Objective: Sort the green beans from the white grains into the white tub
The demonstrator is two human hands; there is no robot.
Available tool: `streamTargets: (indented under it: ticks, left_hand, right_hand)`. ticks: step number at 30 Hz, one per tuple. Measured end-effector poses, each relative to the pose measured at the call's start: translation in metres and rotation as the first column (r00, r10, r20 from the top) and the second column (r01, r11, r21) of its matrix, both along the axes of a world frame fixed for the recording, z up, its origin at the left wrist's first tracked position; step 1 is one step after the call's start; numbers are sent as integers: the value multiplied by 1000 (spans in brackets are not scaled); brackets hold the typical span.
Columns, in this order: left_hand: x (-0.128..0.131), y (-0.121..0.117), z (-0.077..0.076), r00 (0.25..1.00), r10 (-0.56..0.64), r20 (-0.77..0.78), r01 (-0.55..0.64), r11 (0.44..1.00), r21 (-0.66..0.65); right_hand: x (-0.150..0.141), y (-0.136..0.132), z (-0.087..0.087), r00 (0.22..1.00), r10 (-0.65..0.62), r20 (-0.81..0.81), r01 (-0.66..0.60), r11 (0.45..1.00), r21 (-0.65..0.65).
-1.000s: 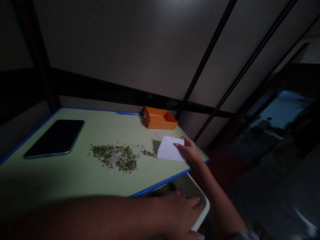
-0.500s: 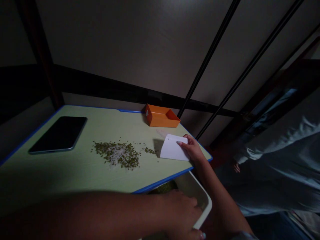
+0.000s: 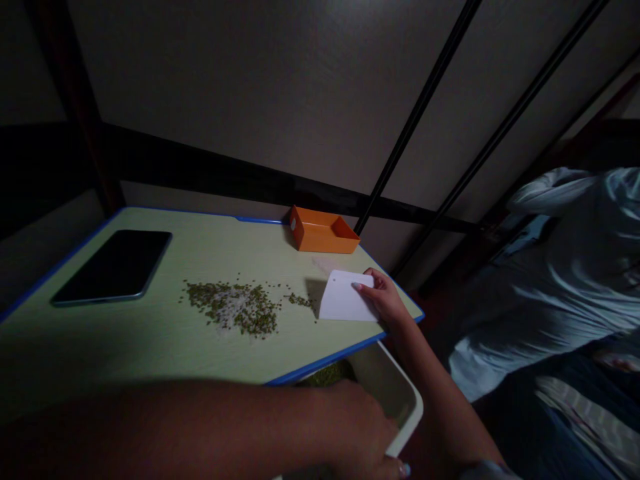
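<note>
My right hand [image 3: 383, 297] pinches a flat white scraper [image 3: 347, 297] with a small hole near one corner, its edge resting on the tabletop. Left of the scraper a thin trail of green grains leads to a larger pile of green grains mixed with white powder [image 3: 233, 308]. Below the table's near edge, my left hand [image 3: 363, 430] is closed over the rim of a white bin [image 3: 413, 407], with the thumb outside. Green grains [image 3: 333, 373] show inside the bin, partly hidden by my left arm and the tabletop.
The pale green table [image 3: 210, 240] has a blue edge. A black tablet [image 3: 115, 267] lies at its left, and an orange open box [image 3: 325, 235] stands at the back right. Another person [image 3: 565, 280] in light clothing is at the right. A panelled wall rises behind.
The other person at the right has shifted and turned, and their hand no longer shows where it was. My hands, the scraper and the grains look almost the same.
</note>
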State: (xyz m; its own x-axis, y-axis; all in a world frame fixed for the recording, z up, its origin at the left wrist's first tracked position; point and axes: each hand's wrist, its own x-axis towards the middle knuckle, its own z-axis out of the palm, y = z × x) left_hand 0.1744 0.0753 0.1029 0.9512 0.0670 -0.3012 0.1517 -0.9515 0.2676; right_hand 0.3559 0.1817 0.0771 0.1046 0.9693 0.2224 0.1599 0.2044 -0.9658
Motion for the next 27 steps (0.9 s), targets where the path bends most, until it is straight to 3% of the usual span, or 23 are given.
streamTargets:
  ticks: [3, 9, 15, 27]
  left_hand:
    - [1, 0, 0, 1000, 7, 6, -7, 1000, -2]
    - [1, 0, -4, 999, 1, 39, -1, 1000, 5]
    - [1, 1, -4, 999, -7, 35, 7, 1000, 22]
    - [1, 0, -14, 995, -3, 97, -2, 999, 52]
  right_hand:
    - [-3, -1, 0, 1000, 19, 12, -19, 1000, -1]
    - [1, 4, -3, 997, -61, 53, 60, 998, 16]
    - [5, 6, -3, 982, -185, -48, 188, 979, 84]
    - [5, 6, -4, 985, -151, 83, 146, 988, 59]
